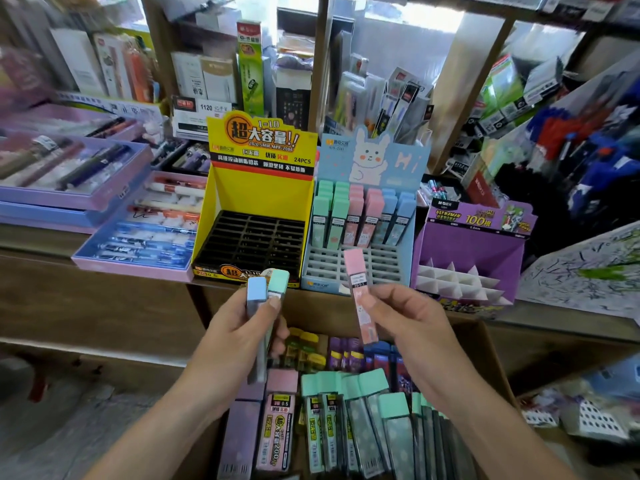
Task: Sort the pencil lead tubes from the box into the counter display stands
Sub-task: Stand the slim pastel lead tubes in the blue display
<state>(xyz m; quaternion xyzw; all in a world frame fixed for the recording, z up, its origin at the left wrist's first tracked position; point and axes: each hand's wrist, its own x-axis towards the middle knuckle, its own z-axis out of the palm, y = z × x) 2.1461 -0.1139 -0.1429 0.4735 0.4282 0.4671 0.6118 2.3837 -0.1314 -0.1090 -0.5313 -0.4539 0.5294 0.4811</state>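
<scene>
Right hand (pixel 398 317) grip: thumb and fingers pinch the pink tube (pixel 360 292) by its lower half, cap up, slightly tilted. It hangs over the box (pixel 491 358), just in front of the blue stand (pixel 420 157).

Left hand (pixel 242 327) grip: closed round a blue-capped tube (pixel 257 289) and a green-capped tube (pixel 278 280), caps up.

Blue stand sits on the tabletop (pixel 86 282). Back rows filled in green, pink and blue columns; front slots bare.

Judgement: aim for the first bare slot ahead of the pink column. Square the tube upright, lower it base first, release once seated. Mind the neighbouring tubes.
</scene>
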